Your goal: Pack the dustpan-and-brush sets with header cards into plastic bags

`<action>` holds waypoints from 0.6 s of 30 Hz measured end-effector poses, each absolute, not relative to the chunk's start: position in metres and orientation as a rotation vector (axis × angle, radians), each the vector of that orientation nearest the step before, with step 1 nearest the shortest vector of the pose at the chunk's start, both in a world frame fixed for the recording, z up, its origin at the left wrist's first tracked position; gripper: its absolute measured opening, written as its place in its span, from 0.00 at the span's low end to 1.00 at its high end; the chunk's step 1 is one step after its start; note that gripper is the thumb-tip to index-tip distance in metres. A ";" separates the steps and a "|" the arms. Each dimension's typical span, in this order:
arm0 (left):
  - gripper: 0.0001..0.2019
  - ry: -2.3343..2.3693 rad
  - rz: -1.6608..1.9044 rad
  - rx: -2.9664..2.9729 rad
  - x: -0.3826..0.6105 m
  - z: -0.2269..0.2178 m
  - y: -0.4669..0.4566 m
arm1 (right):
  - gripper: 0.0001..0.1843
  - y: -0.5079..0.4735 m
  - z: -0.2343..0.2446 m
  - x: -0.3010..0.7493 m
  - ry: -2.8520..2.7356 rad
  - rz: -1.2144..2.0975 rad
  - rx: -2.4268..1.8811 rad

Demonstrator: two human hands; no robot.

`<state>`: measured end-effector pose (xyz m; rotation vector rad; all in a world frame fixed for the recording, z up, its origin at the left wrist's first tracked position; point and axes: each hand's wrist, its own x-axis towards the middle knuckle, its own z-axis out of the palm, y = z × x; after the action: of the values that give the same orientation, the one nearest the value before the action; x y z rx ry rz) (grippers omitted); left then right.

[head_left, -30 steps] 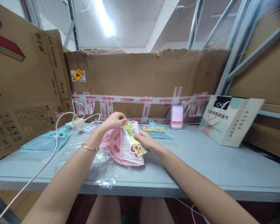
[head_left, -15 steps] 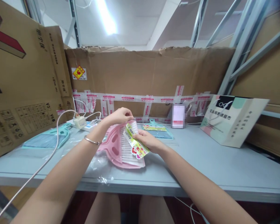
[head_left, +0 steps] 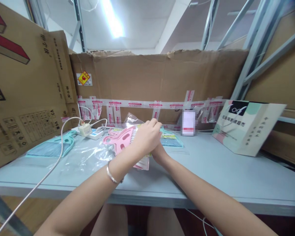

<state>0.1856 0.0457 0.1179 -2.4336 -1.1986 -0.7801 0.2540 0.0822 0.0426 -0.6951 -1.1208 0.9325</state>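
A pink dustpan (head_left: 120,141) with a white-bristled brush (head_left: 144,163) lies at the middle of the table, its handle pointing left. My left hand (head_left: 148,136) reaches across its right part with curled fingers, closed on something I cannot make out. Right behind it and touching it is my right hand (head_left: 159,153), its fingers mostly hidden by the left. Only slivers of the yellow-green label card show around the hands. Clear plastic wrap (head_left: 95,155) lies left of the dustpan. Just beyond the hands is a blue dustpan set (head_left: 172,141) with a similar label.
Another blue dustpan set (head_left: 51,146) lies at the left, crossed by a white cable (head_left: 61,144). A power strip (head_left: 94,133) with a plug is behind. A phone-like lit screen (head_left: 188,122) and a paper bag (head_left: 248,127) stand right; cardboard (head_left: 137,75) walls the back.
My left hand has moved right and down from the brush's upper edge onto my right hand. The pink dustpan has shifted and turned, and the label card is now mostly covered.
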 end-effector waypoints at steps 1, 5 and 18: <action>0.10 -1.145 -0.874 -2.415 0.177 0.119 0.037 | 0.02 0.082 0.044 0.253 -1.103 0.969 -0.692; 0.14 -1.393 -0.996 -2.299 0.135 0.122 0.001 | 0.07 0.083 0.052 0.251 -0.899 1.111 -0.673; 0.15 -2.044 -1.580 -2.775 0.120 0.077 0.032 | 0.04 0.078 0.060 0.246 -0.453 1.188 -0.688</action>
<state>0.1203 0.0319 0.0766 -2.7751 -2.0442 -1.5795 0.2458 0.0775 0.0597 -0.6884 -0.4528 1.1881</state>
